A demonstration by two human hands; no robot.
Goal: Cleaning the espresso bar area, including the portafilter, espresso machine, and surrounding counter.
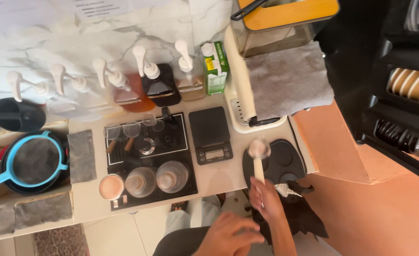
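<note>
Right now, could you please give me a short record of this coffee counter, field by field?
right hand: grips a portafilter by its wooden handle, above a round black mat
left hand: low, beside the right wrist, holds nothing visible
scale: black, left of the mat
syrup bottles: along the marble wall
strainer: blue-rimmed, far left

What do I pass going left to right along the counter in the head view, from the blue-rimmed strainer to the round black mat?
Blue-rimmed strainer → grey cloth → black tray of glassware → digital scale → wooden-handled tool in the right hand → round black mat.
</note>
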